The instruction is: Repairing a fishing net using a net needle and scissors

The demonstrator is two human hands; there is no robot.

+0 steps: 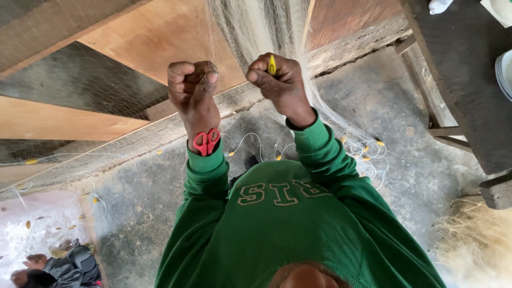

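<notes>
A: The fingers (184, 72) of the left hand (192, 88) are curled into a tight fist. I'd judge they are closed on strands of the fine pale monofilament fishing net (266, 26), though the threads inside the fist are too thin to make out. A pair of small red-handled scissors (206, 142) hangs at that wrist, just below the fist.

B: And to the right of it?

A: The right hand (282, 85) is closed as well, thumb and forefinger pinching a small yellow plastic netting needle (272, 65), its tip poking out above the knuckles. The net drops in a gathered bundle directly above and behind that hand, in front of the brown wooden boards (160, 32).

B: How would the net handle?

A: Very light and limp, I'd say, slippery too, and quick to snag or tangle. It looks best taken by a gathered bunch or along a corded edge, not by a single mesh.

B: What lies beyond the net?

A: Below and right of it, loose white line with small yellow floats (365, 152) lies coiled on the grey concrete floor (384, 101). Further right again stands a dark wooden counter (464, 69). Far lower left of the net, someone else's hand (32, 264) shows at the frame's edge.
</notes>
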